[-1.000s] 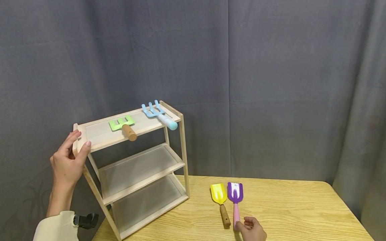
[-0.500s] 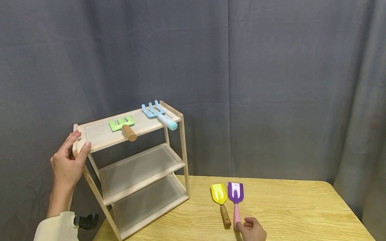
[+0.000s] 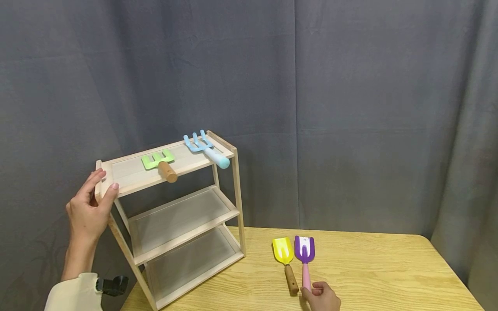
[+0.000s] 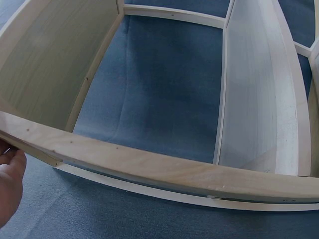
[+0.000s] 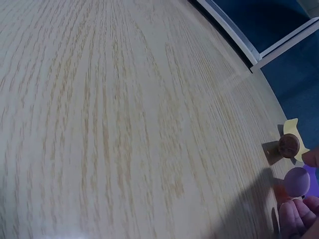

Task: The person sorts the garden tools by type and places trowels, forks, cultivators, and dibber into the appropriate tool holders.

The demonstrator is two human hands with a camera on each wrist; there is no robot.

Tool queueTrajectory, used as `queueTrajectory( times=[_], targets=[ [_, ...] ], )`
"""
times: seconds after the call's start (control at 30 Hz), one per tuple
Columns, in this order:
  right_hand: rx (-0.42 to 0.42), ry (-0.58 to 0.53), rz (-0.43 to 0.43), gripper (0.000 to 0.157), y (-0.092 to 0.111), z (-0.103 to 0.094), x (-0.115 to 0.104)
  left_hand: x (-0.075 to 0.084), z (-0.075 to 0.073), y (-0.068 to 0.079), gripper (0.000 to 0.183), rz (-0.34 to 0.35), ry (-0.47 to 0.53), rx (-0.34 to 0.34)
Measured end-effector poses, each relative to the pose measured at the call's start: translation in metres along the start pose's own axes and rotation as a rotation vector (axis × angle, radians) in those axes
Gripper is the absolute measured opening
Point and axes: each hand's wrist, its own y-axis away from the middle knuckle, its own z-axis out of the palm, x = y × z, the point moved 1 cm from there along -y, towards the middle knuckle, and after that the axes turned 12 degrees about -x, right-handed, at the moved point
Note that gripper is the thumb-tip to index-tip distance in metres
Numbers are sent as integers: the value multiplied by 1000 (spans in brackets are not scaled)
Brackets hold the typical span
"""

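Note:
In the head view my left hand [image 3: 87, 211] holds the upper left corner of a three-tier wooden shelf [image 3: 186, 231], thumb over the front edge. A green rake [image 3: 157, 160] with a wooden handle and a light blue rake [image 3: 204, 147] lie on its top board. On the table, my right hand [image 3: 322, 297] pinches the pink handle of a purple shovel [image 3: 304, 250]. In the right wrist view the round handle end [image 5: 297, 182] sits between thumb and fingers. A yellow shovel [image 3: 283, 250] with a brown handle lies just left of the purple one.
The light wooden table [image 3: 373, 268] extends to the right of the shovels. A grey curtain [image 3: 362, 121] hangs behind it. The shelf's middle board [image 3: 183, 218] and bottom board [image 3: 194, 259] lie below the rakes.
My right hand has shifted slightly left, closer around the pink handle. My left hand stays on the shelf corner, and the rakes and yellow shovel keep their places.

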Motion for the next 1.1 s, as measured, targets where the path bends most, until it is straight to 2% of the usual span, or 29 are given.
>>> queueTrajectory(
  times=[0.67, 0.83, 1.1],
  targets=[
    [-49, -11, 6, 44, 3, 2, -4, -1, 1, 0, 41, 16, 43, 16],
    [-31, 5, -23, 40, 4, 1, -5, -1, 1, 0, 40, 15, 47, 13],
    [-2, -18, -1, 37, 3, -2, -3, -1, 1, 0, 40, 19, 36, 13]
  ],
)
